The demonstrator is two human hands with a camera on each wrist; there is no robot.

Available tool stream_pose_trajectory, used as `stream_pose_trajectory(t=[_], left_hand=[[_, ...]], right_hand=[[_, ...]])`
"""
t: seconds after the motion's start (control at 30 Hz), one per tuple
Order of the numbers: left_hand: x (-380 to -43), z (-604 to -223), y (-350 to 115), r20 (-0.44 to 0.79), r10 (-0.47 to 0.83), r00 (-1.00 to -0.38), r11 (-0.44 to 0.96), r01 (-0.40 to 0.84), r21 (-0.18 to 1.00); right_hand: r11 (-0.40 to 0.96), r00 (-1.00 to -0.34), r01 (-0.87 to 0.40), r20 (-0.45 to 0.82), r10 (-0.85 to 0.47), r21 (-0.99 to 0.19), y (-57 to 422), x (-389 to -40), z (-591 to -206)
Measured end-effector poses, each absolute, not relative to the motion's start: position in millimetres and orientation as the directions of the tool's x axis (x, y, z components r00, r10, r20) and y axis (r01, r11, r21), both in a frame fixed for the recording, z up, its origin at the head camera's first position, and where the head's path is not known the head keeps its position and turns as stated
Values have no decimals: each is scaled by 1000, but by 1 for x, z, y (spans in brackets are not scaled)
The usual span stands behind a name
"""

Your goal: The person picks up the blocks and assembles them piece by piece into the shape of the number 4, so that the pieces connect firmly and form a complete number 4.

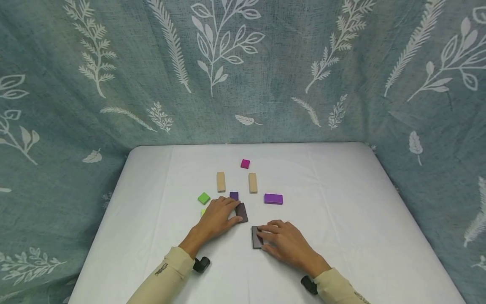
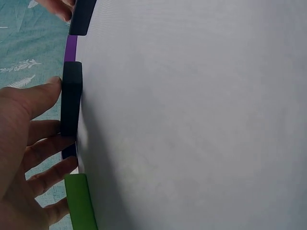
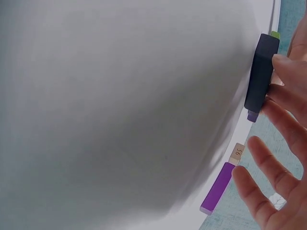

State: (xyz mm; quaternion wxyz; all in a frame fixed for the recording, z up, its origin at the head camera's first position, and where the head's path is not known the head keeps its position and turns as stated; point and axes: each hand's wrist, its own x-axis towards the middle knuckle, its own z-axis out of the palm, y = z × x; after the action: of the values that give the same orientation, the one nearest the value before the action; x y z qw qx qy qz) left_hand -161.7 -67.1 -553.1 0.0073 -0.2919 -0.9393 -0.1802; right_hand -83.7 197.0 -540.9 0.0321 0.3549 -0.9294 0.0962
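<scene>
My left hand (image 1: 217,215) holds a flat dark brown block (image 1: 241,212), thumb at its near end and fingertips by its far end. A small dark purple block (image 1: 233,195) lies just beyond those fingers. With thumb and fingers, my right hand (image 1: 285,240) holds a dark grey block (image 1: 256,237), nearer me and slightly to the right; its other fingers spread loosely in the right wrist view. A green block (image 1: 203,198) lies beyond the left hand, while a lime block (image 1: 203,212) is mostly hidden behind it.
Two pale wooden blocks (image 1: 221,182) stand apart farther back, with a magenta block (image 1: 245,164) behind them. To the right lies a purple block (image 1: 273,199). A white cloth (image 1: 341,202) covers the table, and a patterned teal curtain (image 1: 273,84) hangs around it.
</scene>
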Motion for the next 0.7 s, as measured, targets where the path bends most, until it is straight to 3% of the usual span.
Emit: stream_pose_trajectory(t=[0.7], left_hand=[[-171,-557,-57,103,578,-809,745,575,337]], right_hand=[[695,-718,-694,122,-685,-186,190,-79,-539]])
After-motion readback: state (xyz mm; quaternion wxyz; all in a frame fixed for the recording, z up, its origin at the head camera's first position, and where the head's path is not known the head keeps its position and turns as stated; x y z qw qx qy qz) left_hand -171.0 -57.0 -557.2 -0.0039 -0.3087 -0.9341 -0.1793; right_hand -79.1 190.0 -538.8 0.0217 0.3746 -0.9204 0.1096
